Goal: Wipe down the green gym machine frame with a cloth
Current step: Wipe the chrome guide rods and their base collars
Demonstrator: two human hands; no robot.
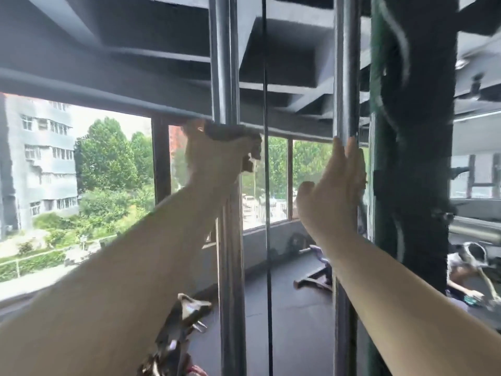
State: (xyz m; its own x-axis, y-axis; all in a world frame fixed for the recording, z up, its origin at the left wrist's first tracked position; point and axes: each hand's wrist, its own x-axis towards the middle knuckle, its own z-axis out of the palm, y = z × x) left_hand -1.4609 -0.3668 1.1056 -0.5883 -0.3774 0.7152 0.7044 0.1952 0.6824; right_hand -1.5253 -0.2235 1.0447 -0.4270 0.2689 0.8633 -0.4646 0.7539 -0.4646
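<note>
My left hand [214, 156] is raised and grips a grey cloth [233, 135] wrapped round the left chrome guide rod [225, 63] of the machine. My right hand [336, 185] is up too, its fingers straight and pressed flat against the right chrome guide rod [347, 77]. The dark green frame post [412, 131] stands just right of that rod, blurred. A thin black cable [265, 104] hangs between the two rods.
Large windows [81, 172] ahead show trees and a building. A dark ceiling with beams is overhead. A bench [317, 270] sits on the black floor beyond the rods. A person [466, 264] bends low at the right. Metal clips [184, 321] hang below my left arm.
</note>
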